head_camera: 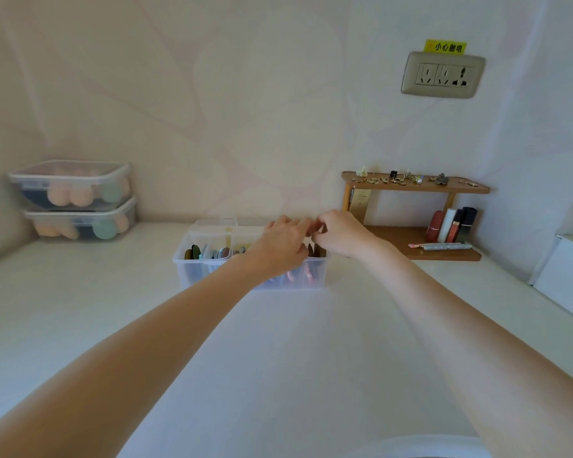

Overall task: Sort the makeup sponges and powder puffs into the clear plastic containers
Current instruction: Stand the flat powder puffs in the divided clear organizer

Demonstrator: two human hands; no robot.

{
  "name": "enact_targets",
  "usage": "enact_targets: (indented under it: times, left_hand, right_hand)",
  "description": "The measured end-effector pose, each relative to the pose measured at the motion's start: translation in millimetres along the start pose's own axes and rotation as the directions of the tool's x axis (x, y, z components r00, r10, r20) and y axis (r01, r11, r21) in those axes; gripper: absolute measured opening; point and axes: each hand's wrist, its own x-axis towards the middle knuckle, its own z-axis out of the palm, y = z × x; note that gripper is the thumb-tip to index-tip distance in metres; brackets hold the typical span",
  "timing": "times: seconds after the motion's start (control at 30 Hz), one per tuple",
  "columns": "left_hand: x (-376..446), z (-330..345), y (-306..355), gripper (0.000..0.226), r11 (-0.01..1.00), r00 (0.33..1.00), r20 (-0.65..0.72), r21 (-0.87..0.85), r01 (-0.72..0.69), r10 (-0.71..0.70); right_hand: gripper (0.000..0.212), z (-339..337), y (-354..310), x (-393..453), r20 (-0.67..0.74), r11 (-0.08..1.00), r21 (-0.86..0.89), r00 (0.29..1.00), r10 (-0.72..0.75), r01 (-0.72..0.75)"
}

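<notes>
Two stacked lidded containers at nine o'clock on pale worktop, sponges inside. Divided clear organizer at twelve, flat puffs upright in compartments. Left hand over its right end, right hand just beside; fingers curled, grasp impossible to tell.

The divided container is sitting mid-surface, puffs standing in its compartments. Far to its left, two lidded containers are sitting stacked in the corner. To its right, a wooden shelf is standing against the wall, with the wall socket above.
</notes>
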Motion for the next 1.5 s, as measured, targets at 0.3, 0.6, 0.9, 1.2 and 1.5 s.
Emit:
enact_targets:
  times: [0.3,0.6,0.9,1.2,1.5]
  left_hand:
    - [-3.7,-14.9,-11.6,0.043,0.997,0.996,0.082,-0.072,0.038,-0.032]
    - [-2.7,-20.3,-4.4,0.04,0.999,0.978,0.205,0.037,0.019,-0.027]
    - [17.3,-22.2,13.4,0.043,0.943,0.912,0.343,0.315,0.112,-0.223]
    - [36.1,-18.3,25.7,0.039,0.913,0.894,0.333,0.373,0.167,-0.3]
    - [33.7,-9.9,22.8,0.033,0.956,0.941,0.229,0.213,0.202,-0.25]
  right_hand:
    - [0.041,-1.9,-9.4,9.0,0.183,0.992,-0.122,0.982,0.044,-0.022]
    - [0.025,-9.3,-12.6,18.5,0.203,0.987,-0.156,0.976,0.074,-0.042]
    - [0.033,-6.8,-4.7,17.2,0.304,0.991,-0.135,0.951,0.064,-0.024]
    - [0.02,-9.3,-1.1,19.0,0.363,0.98,-0.197,0.927,0.089,-0.017]
    - [0.016,-10.8,8.5,27.3,0.412,0.973,-0.228,0.901,0.134,-0.04]
